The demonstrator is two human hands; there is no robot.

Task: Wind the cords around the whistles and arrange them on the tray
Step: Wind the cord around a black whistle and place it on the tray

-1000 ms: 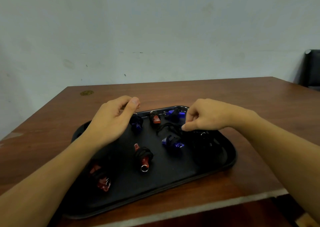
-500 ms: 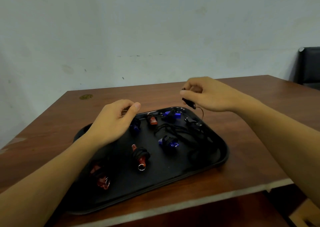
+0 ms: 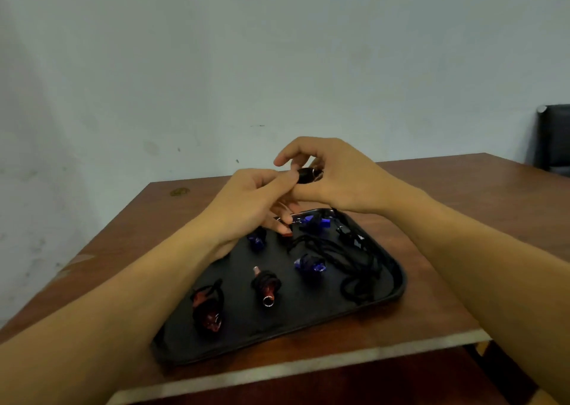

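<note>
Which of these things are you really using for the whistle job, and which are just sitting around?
For the job:
- black whistle, held up by both the left hand and right hand
- wound red whistle
- wound blue whistle
- loose black cords
- black tray

Just lying about:
- wooden table
- dark chair
- round mark on the table

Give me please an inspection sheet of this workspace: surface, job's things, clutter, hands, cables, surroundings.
Surface: brown wooden table, pale front edge.
Job's things: black tray with wound red whistles and wound blue whistles; loose black cords lie at the tray's right side; dark whistle held above the tray.
Clutter: small mark on the far left of the table.
Hands: left hand and right hand both grip the dark whistle.
Cables: nothing seen apart from the cords.
Surroundings: pale wall; black chair at the right.
</note>
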